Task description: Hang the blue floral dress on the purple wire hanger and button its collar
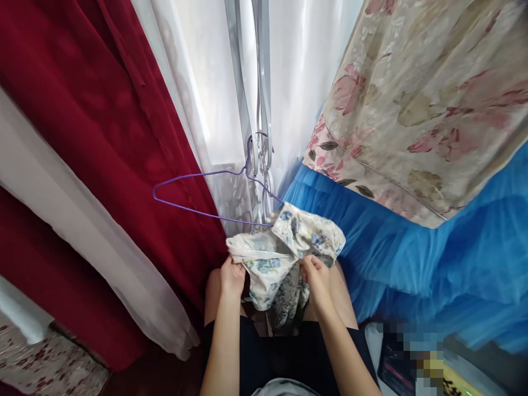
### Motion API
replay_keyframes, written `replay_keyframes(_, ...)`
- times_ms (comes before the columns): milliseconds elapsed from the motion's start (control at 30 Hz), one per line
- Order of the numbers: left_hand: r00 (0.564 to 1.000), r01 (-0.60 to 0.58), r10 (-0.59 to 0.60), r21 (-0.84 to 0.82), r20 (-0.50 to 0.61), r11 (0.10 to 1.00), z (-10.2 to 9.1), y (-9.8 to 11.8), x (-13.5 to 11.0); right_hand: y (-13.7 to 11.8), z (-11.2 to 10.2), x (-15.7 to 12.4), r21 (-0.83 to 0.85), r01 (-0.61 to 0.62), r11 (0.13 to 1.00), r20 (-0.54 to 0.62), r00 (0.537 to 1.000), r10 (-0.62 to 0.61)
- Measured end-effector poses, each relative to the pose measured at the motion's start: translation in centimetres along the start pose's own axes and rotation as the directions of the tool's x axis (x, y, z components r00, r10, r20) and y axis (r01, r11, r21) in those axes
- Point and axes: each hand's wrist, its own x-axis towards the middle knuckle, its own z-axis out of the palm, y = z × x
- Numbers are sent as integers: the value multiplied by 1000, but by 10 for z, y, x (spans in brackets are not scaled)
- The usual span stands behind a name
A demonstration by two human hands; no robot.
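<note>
A white garment with blue flowers hangs in front of my knees, one side of it over the right arm of a purple hanger. The hanger's left arm is bare. Its hook is caught on grey hanging strips. My left hand pinches the garment's left edge, fingers partly behind the cloth. Near the garment's middle, my right hand is closed on the cloth. Darker patterned cloth shows below, between my hands; whether it is the same garment I cannot tell.
Red curtain cloth hangs on the left beside a pale panel. White curtain hangs behind the hanger. At the right are a floral cloth and blue tulle. A yellow package lies low at right.
</note>
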Motion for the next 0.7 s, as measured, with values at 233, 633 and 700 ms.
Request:
replay_keyframes(233,974,36,-49,64,220,997,37,-21,-58,15,-49,6,-205,-152,967,135,974,182)
replay_keyframes(633,690,-671,183,525,700,523,71,-9,-142,-81,-14,-50,-131,210,969,687,724,-65)
replay_keyframes(700,701,-670,161,566,694,480,67,-4,-135,-81,-13,-51,-164,199,966,671,740,-39)
